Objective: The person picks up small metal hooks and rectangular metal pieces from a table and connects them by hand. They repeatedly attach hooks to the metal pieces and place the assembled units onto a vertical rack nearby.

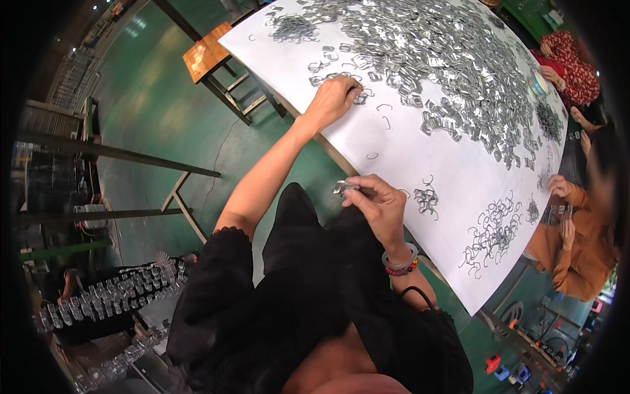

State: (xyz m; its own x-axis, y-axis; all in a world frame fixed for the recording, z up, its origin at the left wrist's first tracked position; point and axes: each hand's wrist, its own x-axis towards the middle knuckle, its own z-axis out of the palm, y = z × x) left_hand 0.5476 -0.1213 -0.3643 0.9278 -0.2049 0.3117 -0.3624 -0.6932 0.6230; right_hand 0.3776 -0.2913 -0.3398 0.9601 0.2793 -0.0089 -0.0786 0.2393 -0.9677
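Observation:
My right hand point(379, 205) is closed in front of me, just off the table's near edge. Between its thumb and fingers it pinches a small shiny metal clip point(340, 188). My left hand point(333, 100) reaches over the white tabletop point(348, 134), its fingers bent down and together at a few loose metal clips point(363, 96). What its fingertips hold, if anything, is hidden. Thin bent wires point(386, 118) lie near this hand. Beyond it spreads a large heap of metal clips point(453, 72). A small cluster of wire pieces point(426, 199) lies right of my right hand.
A loose pile of bent wires point(493, 235) lies near the table's right corner. Co-workers sit along the right side, one in an orange sleeve point(577, 272), another in red patterned clothes point(569, 65). A wooden stool point(207, 52) stands left of the table; metal frame bars point(131, 154) stand further left.

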